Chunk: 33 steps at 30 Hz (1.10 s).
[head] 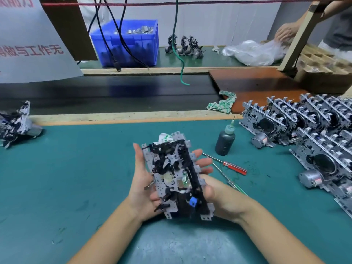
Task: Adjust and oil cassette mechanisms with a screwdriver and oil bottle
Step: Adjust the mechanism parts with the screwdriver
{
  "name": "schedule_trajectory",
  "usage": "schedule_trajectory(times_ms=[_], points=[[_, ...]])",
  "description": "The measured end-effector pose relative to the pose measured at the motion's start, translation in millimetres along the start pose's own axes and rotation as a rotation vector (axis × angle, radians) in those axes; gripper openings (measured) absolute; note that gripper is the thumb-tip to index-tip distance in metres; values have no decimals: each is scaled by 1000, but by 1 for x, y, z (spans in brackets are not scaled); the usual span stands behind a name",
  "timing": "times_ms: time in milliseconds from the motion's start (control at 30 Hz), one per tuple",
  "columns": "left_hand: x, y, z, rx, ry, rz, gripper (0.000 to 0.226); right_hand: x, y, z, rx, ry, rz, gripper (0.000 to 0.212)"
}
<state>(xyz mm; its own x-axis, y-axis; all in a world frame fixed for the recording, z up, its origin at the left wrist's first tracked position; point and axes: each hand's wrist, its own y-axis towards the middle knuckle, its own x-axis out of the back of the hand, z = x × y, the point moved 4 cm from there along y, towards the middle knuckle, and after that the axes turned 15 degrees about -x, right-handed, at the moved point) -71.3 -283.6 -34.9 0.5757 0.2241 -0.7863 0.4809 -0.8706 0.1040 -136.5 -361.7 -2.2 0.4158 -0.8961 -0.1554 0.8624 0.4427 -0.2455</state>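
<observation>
Now | cassette mechanism (176, 180) cradled between both hands | left hand (142, 184), right hand (213, 195) gripping its edges

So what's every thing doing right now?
Cassette mechanism: held up in both hands.
Left hand: gripping its left edge.
Right hand: gripping its right edge.
Oil bottle: upright on the mat, untouched.
Red screwdriver: lying flat, untouched.
Green screwdriver: lying flat.

Even, fairly bright overhead light, no hard glare. Soft shadow under the forearms on the green tabletop (76, 178). Wide-angle lens bends straight edges twd the frame borders. Cassette mechanism (176, 180) slightly motion-blurred; far bench bg softer, blue bin (129, 42) w/ mild sheen.
</observation>
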Motion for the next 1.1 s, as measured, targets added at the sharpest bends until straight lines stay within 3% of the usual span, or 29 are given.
schedule_trajectory(times_ms=[33, 100, 167, 233, 300, 333, 400, 533, 567, 633, 700, 767, 867, 1100], points=[[-3, 0, -1, -35, -30, 41, 108, 2, 0, 1, 25, -77, -58, 13], [-6, -1, -4, -93, -135, 65, 101, 11, -2, 0, 86, -142, -225, 20], [4, -4, -6, -123, -177, -19, 94, 29, -11, 2, 167, -221, -595, 24], [15, -9, -6, -116, -203, -76, 92, 49, -25, 3, 182, -466, -1069, 29], [22, -10, -6, -122, -190, -144, 89, 65, -35, 3, -2, -719, -1360, 33], [25, -9, -5, -123, -186, -172, 86, 71, -35, -1, -206, -845, -1400, 30], [28, -6, -3, -115, -167, -216, 82, 78, -29, -13, -520, -1063, -1340, 24], [35, -4, 4, -17, -106, -301, 80, 76, -20, -21, -551, -1176, -1251, 13], [35, -4, 6, 6, -111, -310, 81, 77, -20, -21, -510, -1134, -1233, 12], [37, -4, 6, 35, -108, -331, 83, 80, -21, -24, -369, -770, -1107, 13], [40, -4, 6, 46, -78, -351, 83, 74, -18, -19, -245, -355, -864, 16], [42, -4, 6, 48, -73, -364, 81, 63, -16, -18, -211, -117, -622, 18], [42, -3, 6, 67, -77, -395, 77, 45, -10, -19, -270, -93, -365, 34], [41, -3, 6, 94, -23, -404, 82, 39, -4, -27, -422, -160, -391, 49]])
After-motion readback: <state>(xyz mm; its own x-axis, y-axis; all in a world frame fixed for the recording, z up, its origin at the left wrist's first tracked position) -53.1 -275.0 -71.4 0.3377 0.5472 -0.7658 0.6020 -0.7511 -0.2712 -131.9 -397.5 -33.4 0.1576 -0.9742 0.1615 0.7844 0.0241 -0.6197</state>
